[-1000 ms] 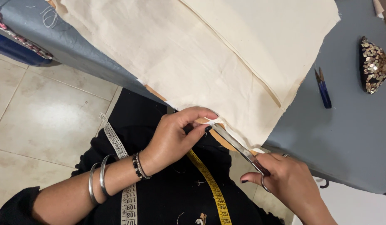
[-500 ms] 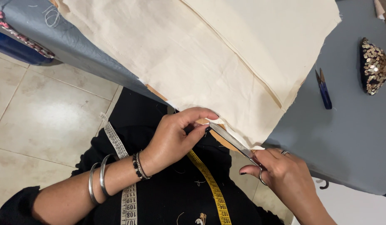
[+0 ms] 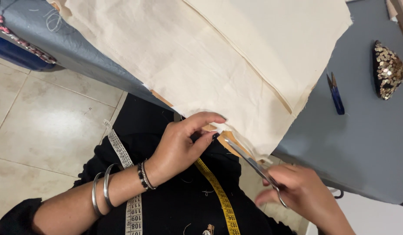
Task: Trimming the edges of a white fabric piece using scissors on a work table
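The scissors lie on a slant here, long axis running from the handle low on the right up to the tips on the left, blades pointing along the near edge of the desk toward the left hand. Thin, pale metal blades, slightly blurred, appearing nearly shut; how much gap is left between them I cannot tell. They sit just at the overhanging hem of the cream cloth, over the person's black-clad lap.

The right hand is curled closed around the scissor handles, fingers through the loops, motion-blurred. The left hand pinches the cloth's corner between thumb and forefinger, other fingers folded in, right by the blade tips.

The cloth spreads wide across the grey desk, a seam line running diagonally through it. A yellow tape measure hangs down the lap. Out toward the desk's right edge lie small blue thread snips and a dark sequinned piece.
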